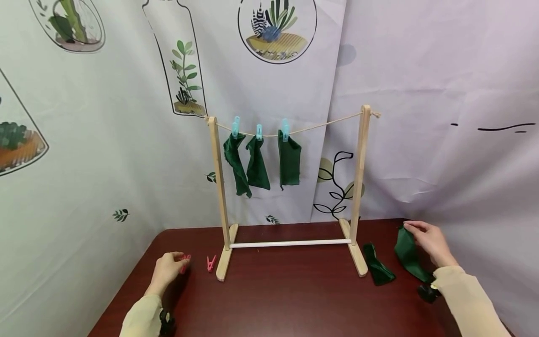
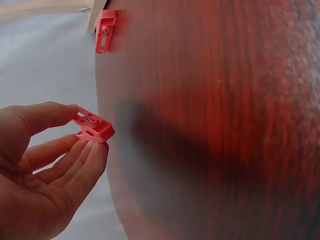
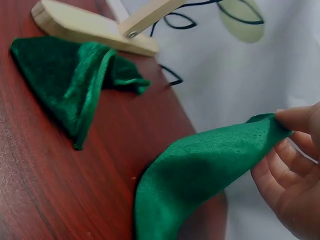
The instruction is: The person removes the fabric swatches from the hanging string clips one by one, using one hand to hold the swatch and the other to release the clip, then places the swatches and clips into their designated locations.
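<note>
Green cloth (image 1: 406,250) is pinched by the right hand (image 1: 433,244) at the right of the surface (image 1: 294,290); the left hand (image 1: 165,270) pinches a pink peg (image 2: 97,129) at left. Gathering both seems in hand; next likely calls for raising them to the line (image 1: 328,124).

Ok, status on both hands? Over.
Left hand pinches red plastic clothespin. Right hand holds green fabric strip by one end. Pale wooden clothesline rack stands between them.

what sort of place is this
Probably a staged indoor tabletop setup: a reddish-brown table, a plant-printed backdrop behind it, and a wooden clothesline rack with green cloths pegged up.
</note>
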The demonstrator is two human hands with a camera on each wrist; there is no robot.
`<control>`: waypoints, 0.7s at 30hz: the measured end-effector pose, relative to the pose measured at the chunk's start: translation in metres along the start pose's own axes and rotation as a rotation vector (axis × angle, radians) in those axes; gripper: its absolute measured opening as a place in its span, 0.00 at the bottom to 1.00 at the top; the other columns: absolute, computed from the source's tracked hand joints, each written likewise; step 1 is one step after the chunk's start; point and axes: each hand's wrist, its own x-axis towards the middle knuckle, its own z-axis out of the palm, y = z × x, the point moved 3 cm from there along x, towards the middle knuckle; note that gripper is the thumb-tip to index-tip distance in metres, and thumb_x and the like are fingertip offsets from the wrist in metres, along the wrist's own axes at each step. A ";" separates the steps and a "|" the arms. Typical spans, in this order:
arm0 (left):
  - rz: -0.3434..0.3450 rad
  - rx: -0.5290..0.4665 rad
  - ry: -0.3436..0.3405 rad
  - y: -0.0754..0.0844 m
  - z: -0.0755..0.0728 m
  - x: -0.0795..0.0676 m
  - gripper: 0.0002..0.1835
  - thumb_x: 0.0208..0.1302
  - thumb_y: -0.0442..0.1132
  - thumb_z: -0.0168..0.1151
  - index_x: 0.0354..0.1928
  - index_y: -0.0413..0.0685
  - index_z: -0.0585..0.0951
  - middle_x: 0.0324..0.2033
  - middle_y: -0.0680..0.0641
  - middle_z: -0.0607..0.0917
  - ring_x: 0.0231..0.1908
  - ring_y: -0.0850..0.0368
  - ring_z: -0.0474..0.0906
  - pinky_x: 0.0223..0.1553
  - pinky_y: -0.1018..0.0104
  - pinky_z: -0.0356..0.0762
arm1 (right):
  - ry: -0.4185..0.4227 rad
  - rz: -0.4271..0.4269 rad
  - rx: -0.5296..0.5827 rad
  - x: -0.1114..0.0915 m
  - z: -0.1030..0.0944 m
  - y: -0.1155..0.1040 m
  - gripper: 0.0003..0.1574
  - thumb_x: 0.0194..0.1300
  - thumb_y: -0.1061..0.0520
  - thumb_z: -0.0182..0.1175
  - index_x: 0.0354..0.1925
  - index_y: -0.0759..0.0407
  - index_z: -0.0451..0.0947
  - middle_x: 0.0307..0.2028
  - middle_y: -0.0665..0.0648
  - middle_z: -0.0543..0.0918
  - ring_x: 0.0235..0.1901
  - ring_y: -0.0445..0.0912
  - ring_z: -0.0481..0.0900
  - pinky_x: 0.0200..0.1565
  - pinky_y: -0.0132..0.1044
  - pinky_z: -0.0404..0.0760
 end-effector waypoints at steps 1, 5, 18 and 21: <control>0.000 0.000 -0.004 -0.001 0.001 0.001 0.21 0.66 0.36 0.64 0.53 0.22 0.79 0.44 0.28 0.84 0.38 0.44 0.81 0.40 0.50 0.81 | 0.002 -0.004 -0.016 0.001 0.002 0.002 0.33 0.76 0.46 0.57 0.61 0.74 0.75 0.46 0.61 0.84 0.29 0.36 0.79 0.31 0.32 0.81; 0.002 0.012 -0.016 0.000 0.004 0.001 0.21 0.65 0.36 0.64 0.51 0.22 0.80 0.47 0.26 0.83 0.44 0.36 0.81 0.46 0.41 0.79 | -0.023 -0.015 -0.076 0.004 0.010 0.006 0.32 0.77 0.48 0.55 0.61 0.74 0.74 0.51 0.73 0.81 0.31 0.41 0.80 0.32 0.33 0.81; 0.001 0.049 -0.037 0.002 0.009 0.004 0.19 0.64 0.36 0.66 0.47 0.22 0.81 0.44 0.27 0.84 0.45 0.34 0.81 0.46 0.40 0.78 | -0.153 -0.023 -0.171 0.006 0.034 0.021 0.33 0.74 0.52 0.59 0.65 0.75 0.69 0.57 0.82 0.73 0.43 0.64 0.81 0.41 0.50 0.82; 0.004 0.057 -0.036 0.002 0.011 0.006 0.19 0.64 0.36 0.67 0.47 0.22 0.81 0.43 0.26 0.84 0.44 0.34 0.81 0.45 0.41 0.78 | -0.182 -0.018 -0.209 0.006 0.038 0.022 0.39 0.73 0.49 0.60 0.68 0.76 0.65 0.61 0.84 0.68 0.54 0.74 0.73 0.51 0.61 0.78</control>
